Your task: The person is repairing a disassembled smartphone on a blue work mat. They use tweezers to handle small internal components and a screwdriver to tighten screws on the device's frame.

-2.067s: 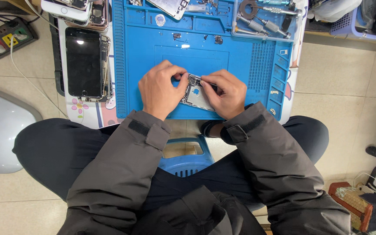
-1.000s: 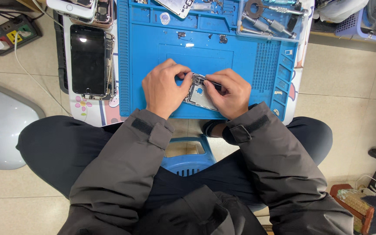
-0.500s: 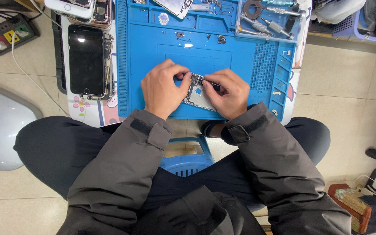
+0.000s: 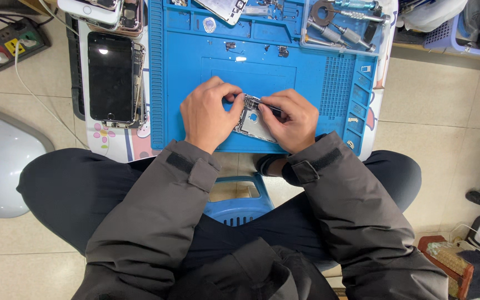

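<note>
Nearest the camera, both forearms in grey padded jacket sleeves [image 4: 156,222] extended forward from the lap, above a blue plastic stool [image 4: 240,203], and converged toward the middle of the counter. The left hand [image 4: 209,114] lay knuckles up, wrist bent slightly inward, its fingers curled and pinched together on the left edge of a small silver opened phone chassis [image 4: 251,119]. The right hand [image 4: 290,119] mirrored it from the opposite side, fingers closed on a thin dark tool [image 4: 268,107] whose tip rested on the upper part of the chassis; the exact grip under the fingers could not be made out. The chassis lay flat on the near middle of a blue silicone repair mat [image 4: 195,72], between the two hands and touching both.

To the left of the mat, a black-screened smartphone [image 4: 110,75] lay face up on the counter. Further back, small loose parts sat in the mat's shallow compartments. At the far right corner, a clear tray of metal screwdrivers [image 4: 340,25] stood on the mat. At the far left, a dark power strip [image 4: 6,41] lay on the tiled floor.
</note>
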